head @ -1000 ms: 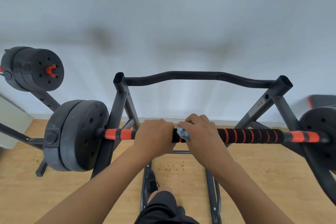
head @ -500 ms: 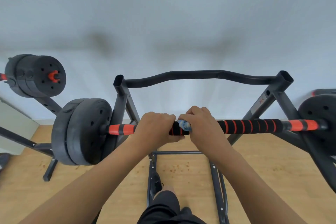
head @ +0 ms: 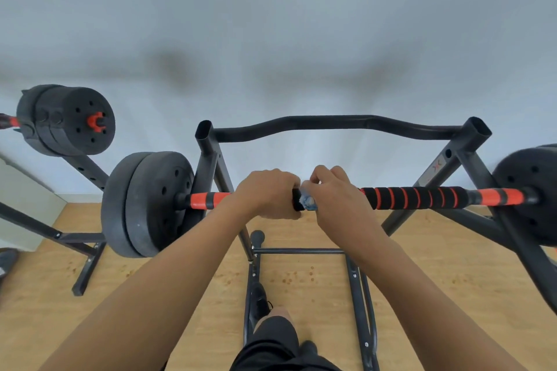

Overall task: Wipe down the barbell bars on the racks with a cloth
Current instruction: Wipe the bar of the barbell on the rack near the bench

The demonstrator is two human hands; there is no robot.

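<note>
Two bare hands were on the barbell bar [head: 422,197], which lay across the rack [head: 208,144] at mid-frame. The left hand [head: 265,193] gripped the bar, its fingers [head: 271,175] curled over the top, with the fingertips hidden behind the bar. The right hand [head: 337,199], close against the left, was curled round one cloth [head: 307,201] and pressed it onto the bar. Only a small blue-and-white wad showed between the hands; the rest lay under the palm. The bar's padded black-and-orange grip was visible to the right of the hands, while the stretch beneath both hands was covered. Two weight plates [head: 144,205] sat on the bar's left end. The right-end plates [head: 530,190] were cut off by the frame edge, so their number could not be told. One curved crossbar [head: 331,123] joined the rack's two uprights. A second barbell [head: 69,120] rested on a second rack [head: 87,169] at upper left. Its bar ran out of frame, its stacked plates were too close-set to count, and one orange collar [head: 96,122] showed at the end. Below, dark shorts [head: 271,346] were cut off by the lower edge. One dark shoe [head: 259,301] stood on the wooden floor [head: 150,280] between the rack's base rails. A dark object [head: 6,259] at the left edge could not be identified.
</note>
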